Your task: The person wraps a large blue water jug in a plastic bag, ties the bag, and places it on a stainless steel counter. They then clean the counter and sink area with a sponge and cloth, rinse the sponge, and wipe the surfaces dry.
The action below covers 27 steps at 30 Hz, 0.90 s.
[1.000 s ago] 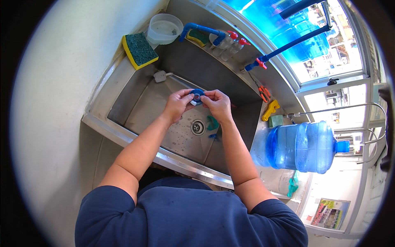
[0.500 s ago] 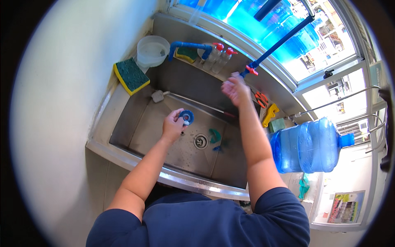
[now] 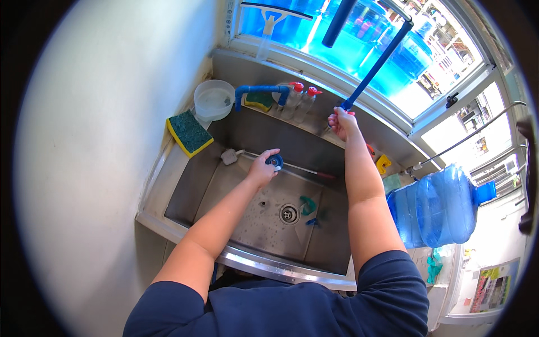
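Over the steel sink point(image 3: 236, 213), my left hand point(image 3: 261, 171) is closed on a round blue cap point(image 3: 275, 161), with something small and white at the cap's lower edge. My right hand point(image 3: 341, 124) is closed round the red-handled valve point(image 3: 351, 113) at the lower end of a blue pipe point(image 3: 377, 64); its fingers hide most of the handle. Left of it, a blue pipe spout point(image 3: 264, 89) bends down over the sink's back edge. No water shows coming from it. Beneath my hands, a long thin rod point(image 3: 300, 168) lies across the basin.
A green-and-yellow sponge point(image 3: 190, 133) and a clear tub point(image 3: 214, 100) stand at the left rim. Two red-topped bottles point(image 3: 306, 105) are on the back ledge. A large blue water jug point(image 3: 432, 205) lies at the right. The drain point(image 3: 289, 214) has a green piece point(image 3: 307, 205) beside it.
My right hand has gone from loosely open by the valve to closed on its red handle. My left hand has moved farther back and right with the cap. The whole view has shifted slightly.
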Tool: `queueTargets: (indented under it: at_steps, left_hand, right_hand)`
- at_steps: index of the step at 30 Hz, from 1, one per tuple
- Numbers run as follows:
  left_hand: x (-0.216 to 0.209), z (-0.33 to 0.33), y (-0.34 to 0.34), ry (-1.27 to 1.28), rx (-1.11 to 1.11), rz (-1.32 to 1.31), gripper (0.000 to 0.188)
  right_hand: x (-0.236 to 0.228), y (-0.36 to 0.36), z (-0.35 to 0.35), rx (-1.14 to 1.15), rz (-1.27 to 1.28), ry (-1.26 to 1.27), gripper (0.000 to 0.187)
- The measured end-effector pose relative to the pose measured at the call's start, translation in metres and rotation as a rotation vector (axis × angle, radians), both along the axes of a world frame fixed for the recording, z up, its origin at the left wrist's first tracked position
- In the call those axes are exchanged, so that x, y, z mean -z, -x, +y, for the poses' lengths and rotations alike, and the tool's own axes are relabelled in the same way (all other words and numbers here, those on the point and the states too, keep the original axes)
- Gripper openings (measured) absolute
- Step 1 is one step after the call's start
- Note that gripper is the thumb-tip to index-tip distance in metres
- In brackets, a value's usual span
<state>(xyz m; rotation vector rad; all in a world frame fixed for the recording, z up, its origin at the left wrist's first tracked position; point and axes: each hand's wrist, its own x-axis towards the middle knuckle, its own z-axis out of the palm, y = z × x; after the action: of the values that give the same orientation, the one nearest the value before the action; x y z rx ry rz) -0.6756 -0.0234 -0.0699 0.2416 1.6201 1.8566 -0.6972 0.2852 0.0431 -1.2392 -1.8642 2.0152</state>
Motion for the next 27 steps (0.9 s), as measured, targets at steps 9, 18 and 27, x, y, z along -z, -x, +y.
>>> queueTargets:
  at_steps: [9, 18, 27]
  left_hand:
    - [0.005, 0.054, 0.035, -0.057, -0.260, -0.427, 0.053]
    - [0.004, 0.067, 0.060, -0.217, -0.158, -0.526, 0.027]
    - [0.013, 0.059, 0.067, -0.368, -0.142, -0.600, 0.027]
  right_hand:
    - [0.031, 0.004, -0.107, -0.687, -0.128, -0.308, 0.038]
    - [0.040, -0.004, -0.137, -0.628, -0.175, -0.911, 0.032]
    - [0.039, -0.004, -0.146, -0.567, -0.179, -0.914, 0.028]
